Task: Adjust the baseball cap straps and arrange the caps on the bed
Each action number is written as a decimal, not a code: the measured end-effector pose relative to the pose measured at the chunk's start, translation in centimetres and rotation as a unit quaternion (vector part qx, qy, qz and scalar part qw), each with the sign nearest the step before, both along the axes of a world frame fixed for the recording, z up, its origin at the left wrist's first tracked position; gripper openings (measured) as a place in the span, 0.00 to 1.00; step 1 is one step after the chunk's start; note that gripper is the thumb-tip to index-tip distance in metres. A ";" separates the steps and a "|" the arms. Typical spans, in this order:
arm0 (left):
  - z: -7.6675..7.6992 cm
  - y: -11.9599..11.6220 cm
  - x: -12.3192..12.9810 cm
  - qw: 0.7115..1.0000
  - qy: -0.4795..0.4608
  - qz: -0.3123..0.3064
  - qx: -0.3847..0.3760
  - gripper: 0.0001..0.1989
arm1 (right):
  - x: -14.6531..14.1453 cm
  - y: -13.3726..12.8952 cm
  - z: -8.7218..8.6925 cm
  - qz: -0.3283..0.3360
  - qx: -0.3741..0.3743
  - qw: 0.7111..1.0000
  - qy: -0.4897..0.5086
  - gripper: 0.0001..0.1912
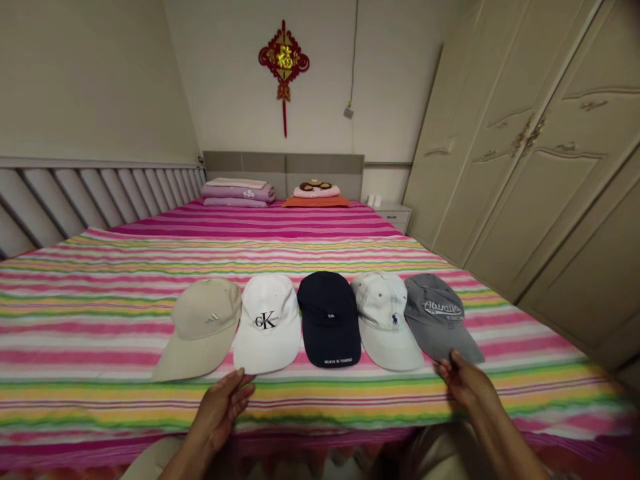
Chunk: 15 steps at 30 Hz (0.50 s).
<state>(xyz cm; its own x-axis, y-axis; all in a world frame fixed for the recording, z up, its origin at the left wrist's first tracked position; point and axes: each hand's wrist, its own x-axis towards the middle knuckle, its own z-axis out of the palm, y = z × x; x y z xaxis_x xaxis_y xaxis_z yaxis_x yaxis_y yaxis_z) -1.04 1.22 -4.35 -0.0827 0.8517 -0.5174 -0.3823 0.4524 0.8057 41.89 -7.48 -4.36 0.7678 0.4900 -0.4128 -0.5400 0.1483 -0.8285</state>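
Several baseball caps lie side by side on the striped bedsheet (125,320), brims toward me. From left to right come a beige cap (200,320), a white cap (267,343) with black "CK" lettering, a navy cap (329,300), a pale cap (385,320) with a small dark blue emblem, and a grey cap (437,327) with white script. My left hand (223,403) is at the white cap's brim, thumb tip at its front edge, fingers loosely apart. At the grey cap's brim, my right hand (465,380) has its thumb on the edge and its fingers loosely spread.
Folded bedding (237,193) and a pink pillow (317,192) on an orange cloth sit by the headboard (325,167). A slatted rail (100,197) borders the left. On the right stand a nightstand (395,217) and a tall wardrobe (540,180). A red ornament (284,60) hangs above.
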 end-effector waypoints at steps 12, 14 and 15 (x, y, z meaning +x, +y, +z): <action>-0.4 0.0 0.0 1.000 -0.003 -0.006 0.014 0.04 | -0.1 -0.3 0.2 0.015 -0.004 1.000 0.009 0.12; -0.3 -0.1 0.1 1.000 -0.006 -0.009 0.016 0.04 | -0.1 -0.3 0.2 0.012 -0.014 1.000 0.010 0.12; -0.2 -0.1 0.2 1.000 -0.007 -0.010 0.017 0.04 | -0.1 -0.2 0.2 0.008 -0.020 1.000 0.009 0.12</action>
